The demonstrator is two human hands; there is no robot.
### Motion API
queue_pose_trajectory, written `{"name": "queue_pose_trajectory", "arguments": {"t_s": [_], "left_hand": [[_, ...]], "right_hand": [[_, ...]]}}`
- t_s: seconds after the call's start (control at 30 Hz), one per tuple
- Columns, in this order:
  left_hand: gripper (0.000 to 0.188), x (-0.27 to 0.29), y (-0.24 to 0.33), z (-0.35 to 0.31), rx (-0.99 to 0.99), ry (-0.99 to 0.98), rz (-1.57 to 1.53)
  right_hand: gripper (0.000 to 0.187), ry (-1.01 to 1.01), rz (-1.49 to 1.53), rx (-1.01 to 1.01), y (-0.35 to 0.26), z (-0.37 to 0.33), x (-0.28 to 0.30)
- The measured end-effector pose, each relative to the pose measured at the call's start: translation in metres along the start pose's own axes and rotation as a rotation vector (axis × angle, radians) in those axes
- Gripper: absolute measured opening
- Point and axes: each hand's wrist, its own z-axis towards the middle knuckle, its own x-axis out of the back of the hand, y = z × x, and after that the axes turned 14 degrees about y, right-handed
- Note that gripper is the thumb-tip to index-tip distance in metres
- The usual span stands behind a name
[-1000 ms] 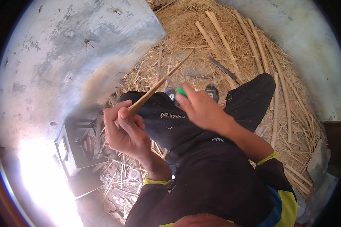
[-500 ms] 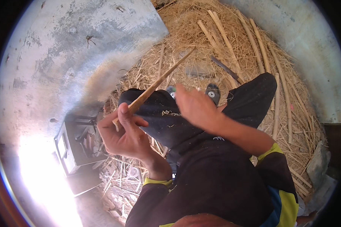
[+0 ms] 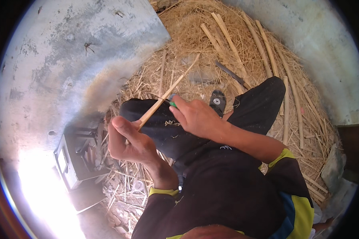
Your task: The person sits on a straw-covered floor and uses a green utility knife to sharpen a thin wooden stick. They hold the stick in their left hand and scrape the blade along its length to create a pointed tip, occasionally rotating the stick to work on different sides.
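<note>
In the head view, looking down, I see a seated person in a dark shirt with yellow cuffs and black trousers (image 3: 259, 107). Their left hand (image 3: 128, 140) has its fingers closed around the lower end of a pale, slender stick (image 3: 149, 112). The stick slants up and to the right above the thigh, tapering to a thin tip over the straw-strewn floor (image 3: 187, 32). Their right hand (image 3: 199, 120) curls its fingers around a small green-handled knife (image 3: 173, 104); its thin blade crosses the stick near the middle, though I cannot tell how deeply it bites. Curly shavings (image 3: 171, 123) lie on the trousers just below. A dark shoe (image 3: 217, 102) rests between the knees. Beyond it, on the straw, lie a long dark blade (image 3: 231, 73) and several pale poles (image 3: 263, 46). A weathered, bluish-grey wall (image 3: 75, 47) rises at left, above a grey box-like object (image 3: 81, 169) beside bright light.
</note>
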Motion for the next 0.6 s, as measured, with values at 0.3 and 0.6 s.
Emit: {"name": "queue_pose_trajectory", "arguments": {"t_s": [0.3, 0.6], "left_hand": [[0.037, 0.009, 0.018, 0.021, -0.114, -0.363, -0.019], [0.021, 0.020, 0.034, 0.038, -0.036, -0.229, 0.160]], "right_hand": [[0.028, -0.006, 0.060, -0.096, 0.033, 0.009, -0.002], [0.025, -0.039, 0.261, -0.017, -0.015, -0.001, 0.023]]}}
